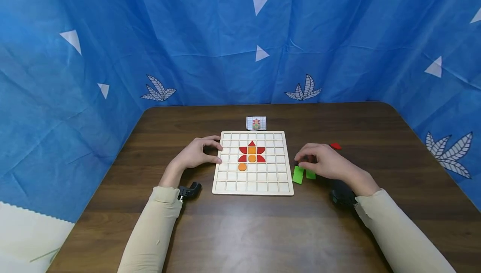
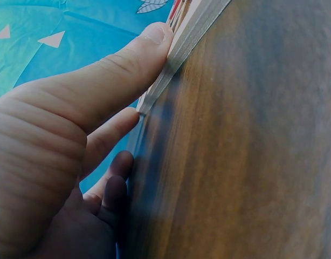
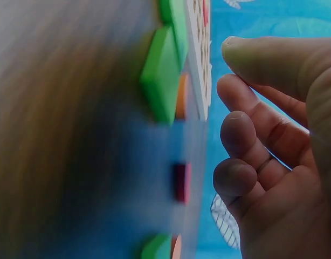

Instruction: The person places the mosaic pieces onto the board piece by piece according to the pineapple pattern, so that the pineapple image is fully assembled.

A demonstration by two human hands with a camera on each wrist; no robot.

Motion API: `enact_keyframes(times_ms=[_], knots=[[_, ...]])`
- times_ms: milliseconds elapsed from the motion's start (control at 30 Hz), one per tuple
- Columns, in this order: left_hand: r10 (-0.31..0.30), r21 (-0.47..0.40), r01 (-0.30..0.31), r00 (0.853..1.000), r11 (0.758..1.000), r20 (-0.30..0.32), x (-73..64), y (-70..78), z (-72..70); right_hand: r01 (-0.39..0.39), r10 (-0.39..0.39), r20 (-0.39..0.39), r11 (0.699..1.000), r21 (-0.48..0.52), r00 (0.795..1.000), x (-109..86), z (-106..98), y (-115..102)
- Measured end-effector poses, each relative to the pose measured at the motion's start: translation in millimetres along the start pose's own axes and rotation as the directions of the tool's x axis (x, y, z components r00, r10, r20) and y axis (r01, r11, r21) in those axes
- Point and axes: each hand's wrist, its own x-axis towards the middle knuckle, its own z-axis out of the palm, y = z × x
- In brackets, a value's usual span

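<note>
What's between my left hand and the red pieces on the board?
Only empty squares of the board lie there in the head view; your left hand touches its left edge, short of the red pieces.

Head view high, facing forward-down; wrist views close, sharing board (image 1: 252,177).

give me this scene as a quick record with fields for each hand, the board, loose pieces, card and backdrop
left hand: left hand touches the left edge of the grid board
right hand: right hand near the green pieces, no piece seen in its fingers
on the board: red triangle, four other red pieces, orange square, two orange circles
loose pieces: green pieces right of the board; red piece beyond the right hand
card: pattern card behind the board
backdrop: blue cloth
</note>
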Motion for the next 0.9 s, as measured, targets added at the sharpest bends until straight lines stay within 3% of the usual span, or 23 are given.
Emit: enact_keyframes(times_ms=[200, 467, 900], knots=[[0.005, -0.003, -0.005, 1.0, 1.0, 0.002, 0.0, 2.6, -0.7, -0.08, 0.076, -0.06, 0.995, -0.064, 0.995, -22.8, -10, 13], [-0.032, -0.011, 0.032, 0.999, 0.999, 0.003, -1.4, 2.6, -1.7, -0.16, 0.15, -0.097, 0.981, -0.108, 0.984, -50.6, -27, 26], [-0.033, -0.013, 0.033, 0.999, 0.999, 0.007, -1.4, 1.8, -2.0, -0.144, 0.144, -0.009, 0.983, -0.116, 0.99, -68.9, -35, 43]])
